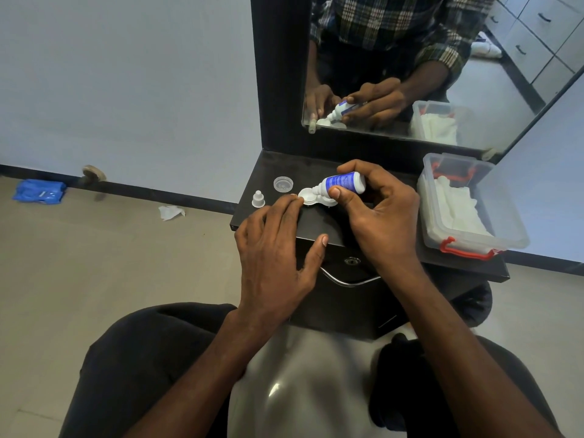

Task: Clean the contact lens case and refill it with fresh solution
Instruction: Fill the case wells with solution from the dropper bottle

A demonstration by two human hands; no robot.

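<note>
On the floor far left we see a blue packet (39, 191) by the wall and a crumpled white tissue (171, 212) nearer the table (268, 172). Table is black, mirror (442, 74) standing along its back edge. Near the table's left edge: small white bottle cap (258, 199), upright; just behind and to its right, a clear round lid (283, 184) lying flat. Left hand (275, 257) is palm down over the left front edge, fingers (289, 205) held loosely together, tips pressing on the left rim of the white lens case (308, 196); thumb sticks out apart, toward the front edge. Lens case sits flat on the table, about mid-depth, left well open; right part hidden behind the bottle and thumb. Right hand (379, 213) pinches the solution bottle (343, 183) between thumb and fingers, bottle tipped nearly horizontal, nozzle pointing left and down right at the case. We can't tell whether any liquid is coming out. At the right edge, a clear plastic box (467, 203) with red clips, white cloth or tissue inside. Mirror reflects both hands, bottle and box.
</note>
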